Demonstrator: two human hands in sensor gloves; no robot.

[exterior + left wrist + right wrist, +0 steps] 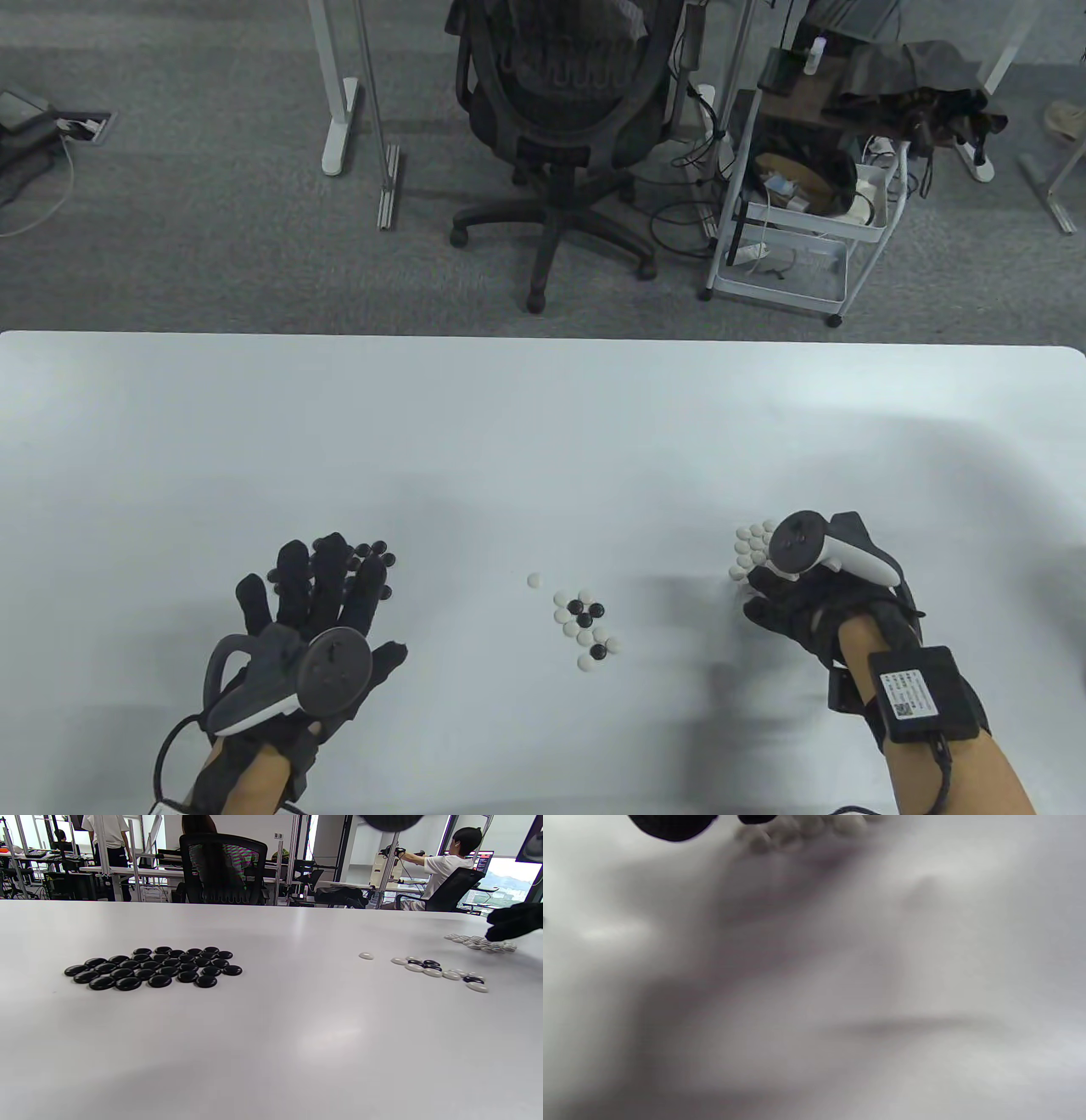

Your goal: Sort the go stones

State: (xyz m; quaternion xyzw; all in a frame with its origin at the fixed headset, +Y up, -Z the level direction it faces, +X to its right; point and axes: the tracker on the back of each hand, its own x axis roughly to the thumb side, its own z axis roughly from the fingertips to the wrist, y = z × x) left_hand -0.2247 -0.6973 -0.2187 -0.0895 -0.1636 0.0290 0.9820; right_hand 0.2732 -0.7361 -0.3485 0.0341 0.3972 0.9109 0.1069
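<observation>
Left hand (314, 620): fingers spread straight above black stone pile (152, 967), holding nothing. Right hand (806, 607): beside white stone pile (751, 548), finger state cannot tell. Mixed stones (584, 628) at table (543, 424) centre between hands

Table: a white tabletop (271, 1035) fills the lower part of the view, seen from low down.
Black stones: a tight flat cluster of black Go stones (155, 967) lies on the left — all touching or nearly so.
Mixed stones: a small mixed group of white and black stones (439, 971) lies on the right, with a single white stone (366, 956) just to its left, apart.
White stones: a pile of white stones (479, 942) lies farther back at the right edge.
Right hand: gloved fingers (515, 926) reach in from the right edge — over the white pile.
Background: a black office chair (222, 870), desks, a seated person (445, 870) at right.
</observation>
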